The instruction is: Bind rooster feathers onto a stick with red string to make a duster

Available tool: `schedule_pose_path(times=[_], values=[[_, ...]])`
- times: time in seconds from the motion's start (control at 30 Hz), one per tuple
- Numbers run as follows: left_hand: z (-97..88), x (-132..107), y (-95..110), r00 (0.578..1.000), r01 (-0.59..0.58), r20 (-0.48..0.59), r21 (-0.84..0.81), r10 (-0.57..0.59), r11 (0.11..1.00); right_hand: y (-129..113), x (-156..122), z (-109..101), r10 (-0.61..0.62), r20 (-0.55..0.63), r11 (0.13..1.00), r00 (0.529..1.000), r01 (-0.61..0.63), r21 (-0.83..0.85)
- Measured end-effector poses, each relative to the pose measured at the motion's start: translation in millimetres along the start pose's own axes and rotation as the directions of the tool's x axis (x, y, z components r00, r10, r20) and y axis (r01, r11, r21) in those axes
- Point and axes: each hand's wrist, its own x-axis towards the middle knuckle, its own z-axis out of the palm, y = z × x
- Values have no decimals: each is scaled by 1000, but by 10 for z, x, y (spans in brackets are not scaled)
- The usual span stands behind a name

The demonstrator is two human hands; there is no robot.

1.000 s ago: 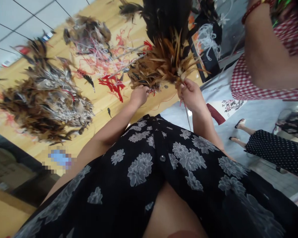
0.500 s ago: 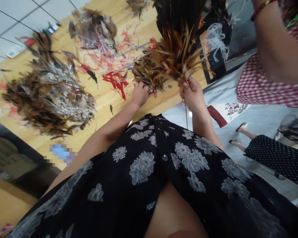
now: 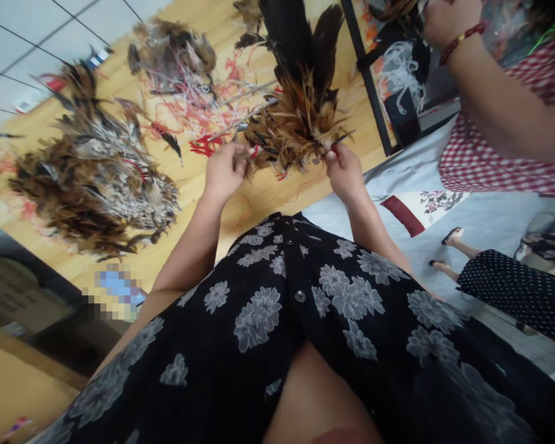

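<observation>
A bundle of brown and black feathers (image 3: 300, 111) stands over the wooden table (image 3: 259, 203), and my right hand (image 3: 345, 176) is closed round its base. My left hand (image 3: 224, 172) is to the left of the bundle, fingers pinched on a small tuft of brown feathers at the edge of the feather pile (image 3: 268, 145). A thin stick (image 3: 240, 120) lies on the table just beyond that hand. Red string pieces (image 3: 203, 147) lie close to my left fingers.
A large heap of brown and grey feathers (image 3: 97, 179) covers the table's left side. A tangle of red and white strings (image 3: 189, 92) lies farther back. Another person's arm with a red bracelet (image 3: 485, 92) reaches in at the upper right. A black frame (image 3: 370, 86) stands beside the table.
My left hand has moved left and lifted away from the pile with a tuft pinched in it. My right hand turned the bundle, so its dark feathers now stand upright.
</observation>
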Motion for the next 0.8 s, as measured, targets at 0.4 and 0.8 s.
schedule_pose_path(times=[0.4,0.8], values=[[-597,-428,1066,911,-367,163,-102,379,925,-646,-19,242,56,106,966,993,-27,-258],[-427,-61,263,964,-250,104,39,245,967,-468,34,193,83,137,984,987,-60,-167]])
